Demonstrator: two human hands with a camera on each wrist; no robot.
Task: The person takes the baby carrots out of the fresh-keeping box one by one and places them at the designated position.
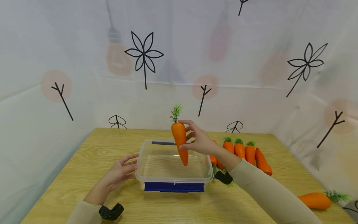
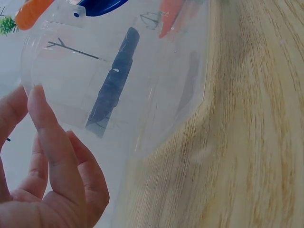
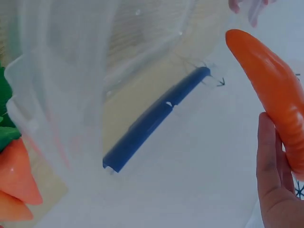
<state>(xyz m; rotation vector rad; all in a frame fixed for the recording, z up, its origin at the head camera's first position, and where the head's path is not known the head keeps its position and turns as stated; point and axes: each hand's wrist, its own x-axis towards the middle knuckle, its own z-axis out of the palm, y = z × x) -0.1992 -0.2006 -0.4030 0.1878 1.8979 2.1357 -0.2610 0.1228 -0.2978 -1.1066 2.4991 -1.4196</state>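
Above the clear plastic food container [image 1: 174,179], an orange carrot [image 1: 180,140] with a green leafy top hangs tip down. My right hand [image 1: 199,140] holds it between thumb and fingers; the right wrist view shows the fingers against the carrot [image 3: 275,85]. The container has blue clips on its long sides and no lid on it. At its left side, my left hand [image 1: 120,172] touches the wall near the rim with slightly bent fingers. In the left wrist view, a fingertip of the left hand [image 2: 57,156] meets the clear rim.
Several carrots [image 1: 250,154] lie in a row right of the container, some partly behind the right forearm. Another carrot [image 1: 316,200] lies near the table's right edge. The wooden table [image 1: 92,155] backs onto a patterned white curtain [image 1: 179,62]. A black wrist device [image 1: 111,212] sits on the left wrist.
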